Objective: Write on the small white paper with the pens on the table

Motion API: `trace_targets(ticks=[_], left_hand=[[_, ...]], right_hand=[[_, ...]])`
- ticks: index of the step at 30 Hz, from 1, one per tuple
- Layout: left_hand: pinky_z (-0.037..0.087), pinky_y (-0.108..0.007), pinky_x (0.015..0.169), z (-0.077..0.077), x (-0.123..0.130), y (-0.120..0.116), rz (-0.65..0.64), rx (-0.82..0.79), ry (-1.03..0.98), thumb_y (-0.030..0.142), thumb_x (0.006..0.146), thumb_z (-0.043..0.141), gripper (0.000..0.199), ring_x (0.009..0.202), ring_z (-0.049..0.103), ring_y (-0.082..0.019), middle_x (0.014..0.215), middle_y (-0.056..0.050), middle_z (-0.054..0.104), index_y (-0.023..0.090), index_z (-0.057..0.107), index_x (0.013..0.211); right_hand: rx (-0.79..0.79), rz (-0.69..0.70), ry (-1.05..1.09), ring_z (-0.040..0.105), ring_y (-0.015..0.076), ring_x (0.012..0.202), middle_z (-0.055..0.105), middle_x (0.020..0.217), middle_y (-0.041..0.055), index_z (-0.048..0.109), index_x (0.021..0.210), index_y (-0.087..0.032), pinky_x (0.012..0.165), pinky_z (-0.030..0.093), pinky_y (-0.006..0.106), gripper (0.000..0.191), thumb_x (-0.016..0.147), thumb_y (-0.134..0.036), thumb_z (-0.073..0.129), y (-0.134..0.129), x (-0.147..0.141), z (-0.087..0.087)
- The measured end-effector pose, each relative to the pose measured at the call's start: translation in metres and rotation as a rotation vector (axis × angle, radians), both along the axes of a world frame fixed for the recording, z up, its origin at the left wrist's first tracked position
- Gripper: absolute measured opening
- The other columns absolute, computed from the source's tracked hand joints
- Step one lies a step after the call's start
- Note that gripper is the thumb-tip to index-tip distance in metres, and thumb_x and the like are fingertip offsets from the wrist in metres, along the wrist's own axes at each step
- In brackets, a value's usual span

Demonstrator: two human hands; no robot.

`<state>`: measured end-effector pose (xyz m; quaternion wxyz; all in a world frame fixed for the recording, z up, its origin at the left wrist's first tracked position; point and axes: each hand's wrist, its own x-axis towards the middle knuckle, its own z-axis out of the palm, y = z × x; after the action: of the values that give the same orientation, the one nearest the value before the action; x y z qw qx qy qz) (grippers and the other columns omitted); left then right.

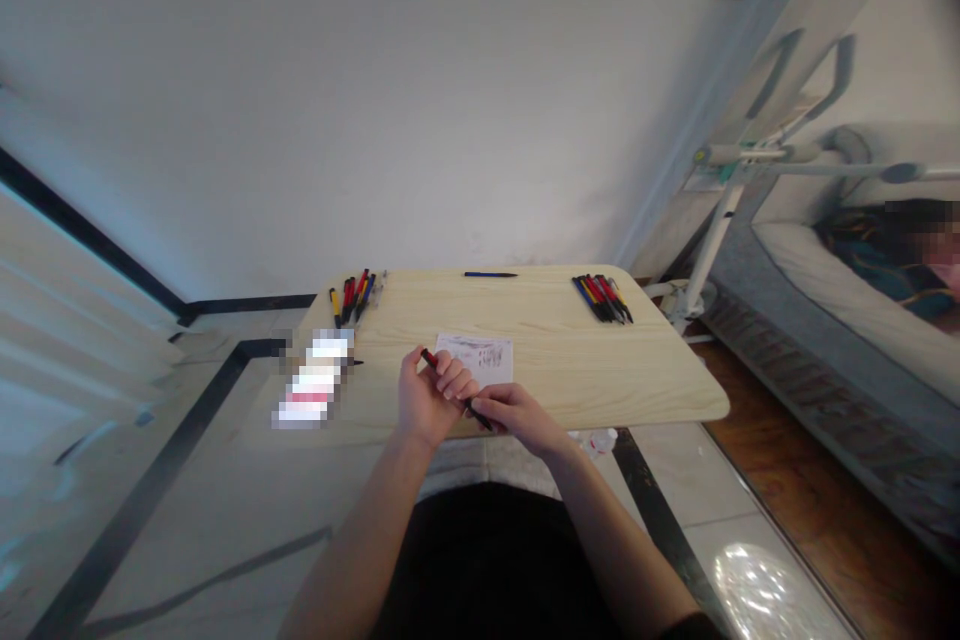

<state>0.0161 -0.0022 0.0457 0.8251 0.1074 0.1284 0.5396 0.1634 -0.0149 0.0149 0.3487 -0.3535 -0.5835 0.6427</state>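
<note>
Two hands at work over the lower middle of a pale wood-grained counter (570, 355). The left hand (427, 405) is curled round a red-and-black pen (430, 358), whose red-banded end projects above the fist; the pen slants down toward the right of the frame. The right hand (521, 415) pinches the dark lower end of the same pen between thumb and fingers, close beside the left. Directly behind the hands, at the centre of the frame, lies a white sheet of paper (491, 358) bearing dark marks, partly covered by the left hand.

At the counter's far edge, a single blue pen (490, 274) lies crosswise. To its left, a loose group of pens (349, 298) in yellow, red, black and blue; to its right, a tighter row of pens (600, 300) in similar colours. Lower right of centre, a clear plastic bottle (602, 440) shows beyond the near edge, below the counter.
</note>
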Motion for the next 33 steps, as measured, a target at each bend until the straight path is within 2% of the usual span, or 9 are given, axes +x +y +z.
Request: trace_targets(ticks=[7, 9, 12, 14, 16, 19, 22, 26, 33], left_hand=[[0.029, -0.024, 0.042, 0.003, 0.001, 0.001, -0.013, 0.013, 0.079, 0.03, 0.077, 0.042, 0.028, 0.037, 0.031, -0.008, 0.043, 0.005, 0.026, 0.016, 0.04, 0.053], [0.035, -0.025, 0.046, 0.003, 0.001, 0.004, 0.021, 0.033, 0.107, 0.03, 0.077, 0.042, 0.025, 0.043, 0.04, -0.01, 0.046, 0.002, 0.037, 0.015, 0.047, 0.058], [0.043, -0.031, 0.059, -0.001, -0.004, 0.01, 0.073, 0.042, 0.211, 0.036, 0.077, 0.043, 0.028, 0.064, 0.055, -0.017, 0.066, -0.007, 0.056, 0.012, 0.057, 0.077], [0.044, -0.035, 0.066, -0.008, -0.008, 0.013, 0.117, 0.092, 0.368, 0.041, 0.077, 0.042, 0.036, 0.076, 0.057, -0.021, 0.079, -0.011, 0.06, 0.011, 0.058, 0.088], [0.044, -0.036, 0.071, -0.018, -0.011, 0.013, 0.25, 0.219, 0.677, 0.041, 0.078, 0.042, 0.035, 0.08, 0.057, -0.021, 0.083, -0.01, 0.061, 0.012, 0.058, 0.09], [0.039, -0.038, 0.086, -0.034, -0.012, 0.005, 0.395, 0.582, 1.344, 0.031, 0.078, 0.047, 0.024, 0.094, 0.053, -0.021, 0.094, -0.007, 0.061, 0.016, 0.06, 0.093], [0.032, -0.039, 0.096, -0.045, -0.008, -0.005, 0.355, 0.96, 1.743, 0.022, 0.078, 0.047, 0.022, 0.106, 0.047, -0.02, 0.108, -0.007, 0.056, 0.019, 0.06, 0.095], [0.031, -0.043, 0.098, -0.053, -0.002, -0.013, 0.329, 1.156, 1.994, 0.02, 0.078, 0.047, 0.024, 0.113, 0.041, -0.022, 0.116, -0.007, 0.052, 0.02, 0.059, 0.099], [0.032, -0.042, 0.096, -0.052, -0.001, -0.019, 0.327, 1.17, 2.128, 0.021, 0.079, 0.046, 0.025, 0.113, 0.039, -0.023, 0.115, -0.007, 0.051, 0.021, 0.057, 0.102]], right_hand=[[-0.026, 0.052, 0.009, 0.033, 0.0059, 0.044, 0.043, 0.048, -0.0048, 0.057, 0.062, -0.013, 0.044, 0.024, 0.02, 0.026, 0.075, -0.035, 0.055, -0.001, 0.001, 0.0], [-0.042, 0.039, 0.039, 0.033, 0.0058, 0.043, 0.043, 0.049, -0.0049, 0.06, 0.068, -0.013, 0.043, 0.023, 0.02, 0.023, 0.075, -0.035, 0.056, -0.001, 0.001, 0.0], [-0.087, 0.015, 0.112, 0.035, 0.0058, 0.044, 0.045, 0.051, -0.0042, 0.063, 0.078, -0.012, 0.042, 0.023, 0.02, 0.023, 0.073, -0.034, 0.057, 0.0, 0.005, -0.001], [-0.125, -0.019, 0.165, 0.036, 0.0057, 0.044, 0.047, 0.051, -0.0036, 0.064, 0.081, -0.011, 0.042, 0.023, 0.019, 0.023, 0.073, -0.033, 0.058, 0.002, 0.008, -0.003], [-0.163, -0.059, 0.223, 0.037, 0.0054, 0.043, 0.048, 0.052, -0.003, 0.063, 0.082, -0.011, 0.041, 0.023, 0.019, 0.023, 0.074, -0.032, 0.058, 0.004, 0.012, -0.005], [-0.183, -0.112, 0.322, 0.038, 0.0048, 0.042, 0.051, 0.055, -0.0022, 0.061, 0.083, -0.013, 0.04, 0.024, 0.018, 0.019, 0.076, -0.03, 0.057, 0.007, 0.016, -0.009], [-0.162, -0.163, 0.395, 0.04, 0.0047, 0.041, 0.054, 0.058, -0.002, 0.058, 0.083, -0.015, 0.04, 0.027, 0.017, 0.013, 0.076, -0.026, 0.057, 0.01, 0.019, -0.01], [-0.115, -0.227, 0.412, 0.042, 0.0047, 0.041, 0.056, 0.059, -0.0019, 0.054, 0.081, -0.016, 0.04, 0.029, 0.016, 0.009, 0.076, -0.023, 0.057, 0.015, 0.025, -0.008], [-0.034, -0.406, 0.4, 0.044, 0.0048, 0.04, 0.057, 0.061, -0.0026, 0.051, 0.077, -0.017, 0.038, 0.031, 0.016, 0.011, 0.072, -0.021, 0.06, 0.025, 0.03, -0.013]])
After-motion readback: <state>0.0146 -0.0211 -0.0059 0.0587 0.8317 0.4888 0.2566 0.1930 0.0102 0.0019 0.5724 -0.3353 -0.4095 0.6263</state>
